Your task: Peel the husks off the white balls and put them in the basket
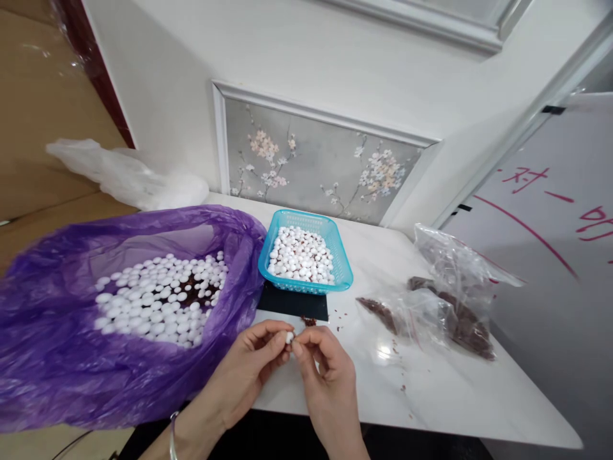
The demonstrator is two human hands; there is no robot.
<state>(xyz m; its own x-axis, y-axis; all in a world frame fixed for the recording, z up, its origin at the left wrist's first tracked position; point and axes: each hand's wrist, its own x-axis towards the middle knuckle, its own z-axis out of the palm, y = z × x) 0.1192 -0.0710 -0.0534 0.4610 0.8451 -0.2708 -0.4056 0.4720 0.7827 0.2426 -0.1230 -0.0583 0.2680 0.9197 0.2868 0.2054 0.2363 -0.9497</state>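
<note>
Premises: a domestic room put to hand piecework. Evidence: moulded white wall with a framed blossom panel; a white table bearing a purple bag and blue basket of small white pieces.

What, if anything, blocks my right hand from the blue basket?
Likely nothing, so yes: the right hand pinches a small white piece with the left hand; only brown crumbs and a flat black slab lie before the blue basket.

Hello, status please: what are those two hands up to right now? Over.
Left hand and right hand both pinch one white piece. Purple bag of more at left, blue basket behind. Brown crumbs lie near the fingertips.
</note>
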